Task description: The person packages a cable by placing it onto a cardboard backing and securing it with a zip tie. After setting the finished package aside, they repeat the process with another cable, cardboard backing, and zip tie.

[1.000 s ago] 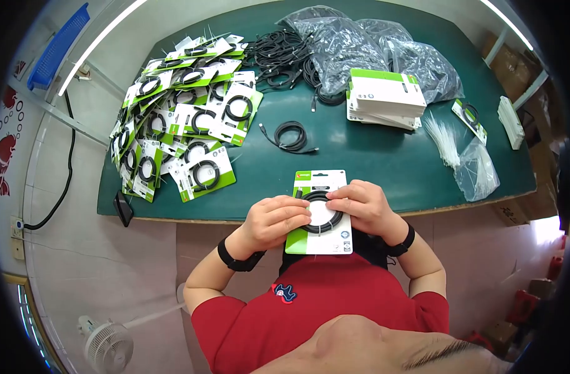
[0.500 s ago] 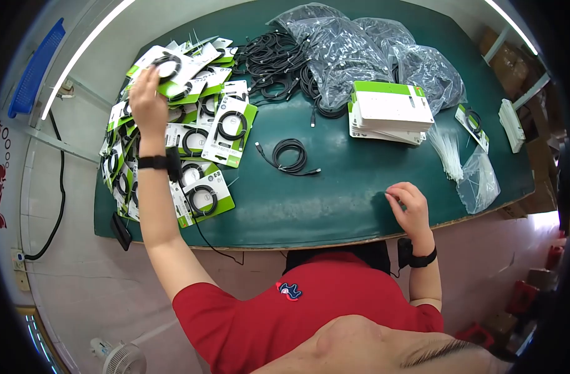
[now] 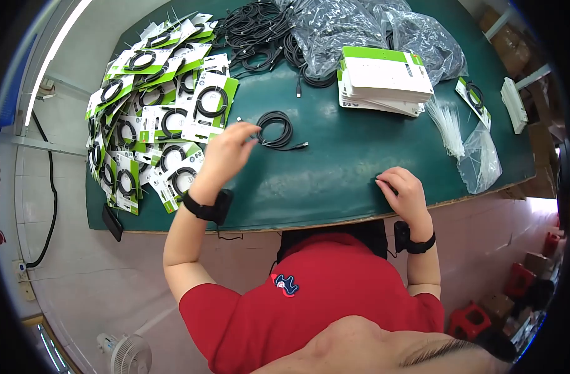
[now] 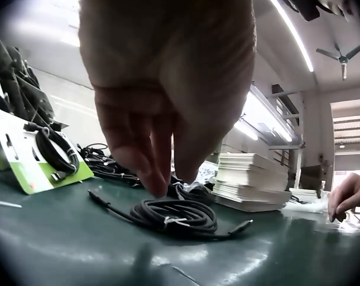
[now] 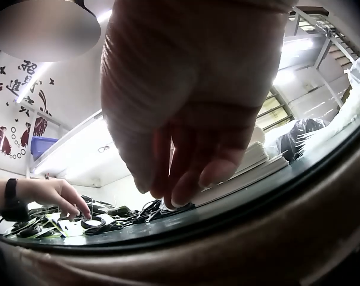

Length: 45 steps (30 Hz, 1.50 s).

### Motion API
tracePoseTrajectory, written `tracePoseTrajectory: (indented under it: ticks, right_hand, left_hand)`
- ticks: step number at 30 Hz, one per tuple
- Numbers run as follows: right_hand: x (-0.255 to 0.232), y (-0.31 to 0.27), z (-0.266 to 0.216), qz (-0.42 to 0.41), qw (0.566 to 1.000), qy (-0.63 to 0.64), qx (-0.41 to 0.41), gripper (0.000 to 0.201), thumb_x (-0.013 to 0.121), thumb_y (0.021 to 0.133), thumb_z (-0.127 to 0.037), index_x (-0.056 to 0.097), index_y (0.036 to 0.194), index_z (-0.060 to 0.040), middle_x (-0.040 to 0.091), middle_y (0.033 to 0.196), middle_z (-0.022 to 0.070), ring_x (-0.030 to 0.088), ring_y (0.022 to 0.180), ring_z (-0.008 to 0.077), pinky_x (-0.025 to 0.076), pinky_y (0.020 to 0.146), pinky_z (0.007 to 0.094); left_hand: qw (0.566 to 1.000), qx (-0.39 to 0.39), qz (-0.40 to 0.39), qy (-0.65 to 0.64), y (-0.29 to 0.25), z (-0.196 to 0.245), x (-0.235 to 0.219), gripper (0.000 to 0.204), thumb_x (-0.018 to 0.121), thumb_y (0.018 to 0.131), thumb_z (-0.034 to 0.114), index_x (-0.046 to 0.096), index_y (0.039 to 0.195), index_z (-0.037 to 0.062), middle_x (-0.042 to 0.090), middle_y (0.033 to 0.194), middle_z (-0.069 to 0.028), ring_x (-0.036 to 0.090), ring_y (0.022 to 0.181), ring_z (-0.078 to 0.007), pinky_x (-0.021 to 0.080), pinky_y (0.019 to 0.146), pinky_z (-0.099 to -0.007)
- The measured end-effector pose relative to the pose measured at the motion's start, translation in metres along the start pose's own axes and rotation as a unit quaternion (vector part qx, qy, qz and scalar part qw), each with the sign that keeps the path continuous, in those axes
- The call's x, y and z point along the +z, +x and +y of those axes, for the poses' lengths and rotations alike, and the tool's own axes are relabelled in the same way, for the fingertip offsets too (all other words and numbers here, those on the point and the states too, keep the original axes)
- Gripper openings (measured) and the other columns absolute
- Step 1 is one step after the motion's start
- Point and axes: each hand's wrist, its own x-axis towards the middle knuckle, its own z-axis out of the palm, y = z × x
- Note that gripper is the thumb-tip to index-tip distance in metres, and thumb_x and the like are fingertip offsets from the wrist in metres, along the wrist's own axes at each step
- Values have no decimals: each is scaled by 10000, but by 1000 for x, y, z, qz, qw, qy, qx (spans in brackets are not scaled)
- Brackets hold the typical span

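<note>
My left hand [image 3: 229,153] hovers just left of a coiled black cable [image 3: 277,129] on the green table, fingers loosely bent and holding nothing. In the left wrist view the fingers hang above that cable [image 4: 174,217], which has a white tie round its coil and a plug at each end. My right hand [image 3: 406,192] stays near the table's front edge, fingers loosely curled with nothing between them; the right wrist view shows the hand [image 5: 192,107] from the palm side. Left of my left hand lies a heap of white-and-green cards with black cables [image 3: 211,101].
Behind the single cable are a tangle of black cables [image 3: 247,28] and clear plastic bags [image 3: 338,37]. A stack of blank cards [image 3: 385,78] stands back right. White zip ties [image 3: 446,131], a small plastic bag [image 3: 480,163] and one carded cable [image 3: 474,100] lie farther right.
Both hands held a carded cable near my lap. My left hand then put it on the heap and came back right, to beside the loose cable. The right hand moved to the table edge.
</note>
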Motion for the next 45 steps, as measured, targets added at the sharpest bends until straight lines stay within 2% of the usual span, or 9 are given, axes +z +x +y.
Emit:
tracePoseTrajectory:
  ticks: [7,16,21,23,31,34,38,41,45]
  right_hand:
    - [-2,-15,2,-13,1000,16,-6,85,732,810,-26,666,859,-8,672,858,102,652,790,279,522,688,359]
    - [-1,-20,3,-8,999,31,-20,76,730,811,-29,666,849,-10,667,845,102,648,784,280,518,680,361]
    - [-7,-20,2,-2,999,48,-10,73,730,812,-22,674,857,-6,674,855,108,650,790,282,518,685,358]
    - [-9,-20,0,1,999,49,-10,72,730,813,-23,677,859,-6,674,855,107,649,788,283,518,682,358]
    - [-7,-6,-17,-7,997,71,-41,71,735,817,-36,690,866,-11,671,849,110,648,781,276,517,668,353]
    - [-6,-2,-24,-7,995,83,-63,54,729,838,-46,697,869,-16,671,842,106,655,765,246,517,653,333]
    - [-10,-3,-32,-147,950,267,76,66,707,884,-62,708,918,-6,688,854,78,660,746,165,515,632,286]
    - [-13,6,-42,-274,842,430,175,167,668,932,-72,688,1077,6,700,908,50,640,739,97,506,621,239]
    - [-4,17,-43,-299,796,489,195,309,653,947,-88,622,1239,9,695,1034,44,624,738,83,509,629,231]
  left_hand:
    - [990,117,27,77,0,20,58,331,635,842,32,627,1172,21,643,1106,-117,645,954,-308,544,789,-386]
    - [985,98,39,140,-11,27,69,328,652,811,-8,636,1139,-13,628,992,-160,639,901,-349,537,780,-405]
    - [994,41,79,-61,-25,52,43,331,659,848,-11,629,1176,-43,646,983,-104,650,878,-215,535,739,-312]
    - [933,-102,56,-341,-37,67,34,321,677,884,6,628,1197,-52,669,1016,-82,646,893,-157,525,736,-278]
    - [706,-150,-47,-690,-57,81,40,318,648,920,5,623,1235,-36,666,1128,-109,629,891,-134,507,711,-247]
    - [691,-149,-52,-705,-58,90,43,322,633,932,15,612,1250,-32,667,1123,-116,631,904,-147,512,736,-254]
    - [660,-141,-54,-736,-58,95,50,334,620,942,8,596,1273,-24,663,1134,-114,642,951,-175,523,770,-269]
    - [645,-121,-63,-751,-58,99,55,336,604,953,9,585,1288,-19,655,1143,-111,642,976,-190,525,789,-276]
    - [620,-82,-64,-778,-52,107,67,330,558,988,49,561,1312,-15,636,1124,-99,618,974,-189,509,792,-269]
